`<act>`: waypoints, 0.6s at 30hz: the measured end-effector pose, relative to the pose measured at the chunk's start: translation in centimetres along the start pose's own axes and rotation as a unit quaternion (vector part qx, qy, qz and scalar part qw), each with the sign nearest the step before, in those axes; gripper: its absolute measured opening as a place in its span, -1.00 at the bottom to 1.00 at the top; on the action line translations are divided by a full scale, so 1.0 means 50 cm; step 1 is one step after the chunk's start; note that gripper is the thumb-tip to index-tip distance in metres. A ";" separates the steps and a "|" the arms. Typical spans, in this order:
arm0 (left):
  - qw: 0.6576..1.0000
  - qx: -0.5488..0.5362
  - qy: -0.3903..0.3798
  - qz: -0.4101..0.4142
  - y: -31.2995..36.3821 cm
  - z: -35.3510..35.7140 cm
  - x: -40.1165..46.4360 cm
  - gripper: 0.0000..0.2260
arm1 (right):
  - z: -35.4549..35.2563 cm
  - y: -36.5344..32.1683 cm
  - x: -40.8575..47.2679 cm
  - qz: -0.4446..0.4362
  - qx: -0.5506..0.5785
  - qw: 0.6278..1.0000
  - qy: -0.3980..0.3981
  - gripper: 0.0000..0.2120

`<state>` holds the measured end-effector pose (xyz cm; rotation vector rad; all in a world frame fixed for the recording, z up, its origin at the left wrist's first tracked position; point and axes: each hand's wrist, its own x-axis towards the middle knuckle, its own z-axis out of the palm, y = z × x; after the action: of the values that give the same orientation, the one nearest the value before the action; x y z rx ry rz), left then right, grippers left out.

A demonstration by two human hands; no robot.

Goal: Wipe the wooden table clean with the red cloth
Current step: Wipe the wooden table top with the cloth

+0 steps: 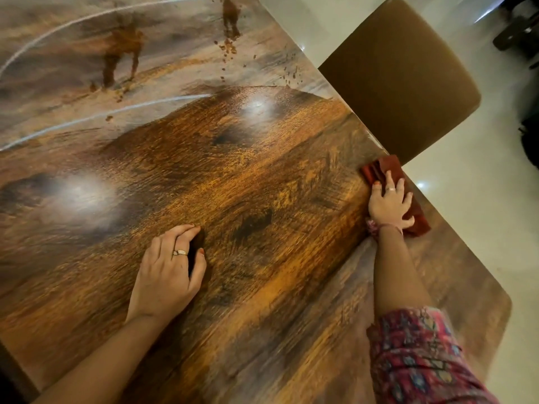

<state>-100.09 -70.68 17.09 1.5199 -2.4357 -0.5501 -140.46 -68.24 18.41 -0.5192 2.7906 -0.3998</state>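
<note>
Pale glossy floor [481, 228] lies beyond the wooden surface [248, 199], and a brown padded chair [399, 77] stands just beside its far-right edge. On that surface your fingers [389, 182] of the right hand [389, 204] are spread flat and fairly straight, pressing down on the red cloth [385, 167] — they do not curl round it. The cloth sits right at the surface's right edge, near the chair. Your palm covers its middle, so only a pleated far end and a darker near corner by your wrist show; how it is folded under the hand you cannot tell. Its long axis runs along the edge, from far-left to near-right.

Your left hand [167, 269] rests on the wood well apart from the cloth, fingers close together and loosely bent, tips touching the surface and holding nothing. What lies in the shadow beneath the bent fingers is hard to make out.

Outward from the hands, a patterned red sleeve [420, 354] is cut off at the lower frame edge. The near wood looks dark and clear-grained, while the far part wears a greyish film with brown smears and specks [230, 27] — two bright light glares sit between. Dark objects at the top-right corner are too cropped to identify.
</note>
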 end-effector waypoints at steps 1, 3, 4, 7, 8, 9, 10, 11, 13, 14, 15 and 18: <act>1.000 -0.001 0.003 0.000 0.000 0.000 0.001 -0.56 | 0.001 -0.023 0.020 -0.003 0.004 1.000 -0.002 -0.56; 1.000 -0.001 0.006 -0.001 0.001 0.002 0.002 -0.57 | 0.006 -0.072 0.058 -0.010 0.008 1.000 -0.006 -0.56; 1.000 -0.002 0.006 -0.001 0.000 0.002 0.002 -0.57 | 0.012 -0.100 0.075 -0.018 0.010 1.000 -0.012 -0.56; 1.000 -0.005 0.012 0.004 -0.002 0.005 0.004 -0.59 | 0.036 -0.202 0.112 -0.056 0.009 0.998 -0.038 -0.56; 1.000 -0.005 0.017 0.003 -0.004 0.005 0.004 -0.59 | 0.049 -0.242 0.117 -0.073 0.006 0.996 -0.044 -0.56; 1.000 -0.005 0.021 0.003 -0.005 0.005 0.004 -0.60 | 0.062 -0.282 0.119 -0.092 0.005 0.994 -0.051 -0.56; 1.000 -0.006 0.024 0.003 -0.006 0.004 0.003 -0.60 | 0.078 -0.324 0.116 -0.115 0.003 0.992 -0.059 -0.56; 1.000 -0.007 0.025 0.005 -0.007 0.003 0.001 -0.61 | 0.095 -0.364 0.107 -0.142 -0.004 0.988 -0.067 -0.57; 1.000 -0.011 0.020 0.014 -0.006 0.005 0.000 -0.62 | 0.132 -0.432 0.070 -0.211 -0.037 0.973 -0.082 -0.57; 1.000 -0.012 0.018 0.016 -0.008 0.005 -0.001 -0.63 | 0.152 -0.463 0.041 -0.254 -0.051 0.961 -0.092 -0.57; 1.000 -0.015 0.019 0.017 -0.008 0.004 -0.002 -0.63 | 0.169 -0.492 0.004 -0.303 -0.060 0.946 -0.103 -0.57; 0.999 -0.026 0.023 0.017 -0.006 0.000 -0.002 -0.63 | 0.222 -0.551 -0.143 -0.471 -0.096 0.864 -0.147 -0.57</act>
<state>-99.80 -70.71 16.95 1.4519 -2.3900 -0.5613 -122.05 -92.65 18.38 -1.8184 2.0994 -0.1837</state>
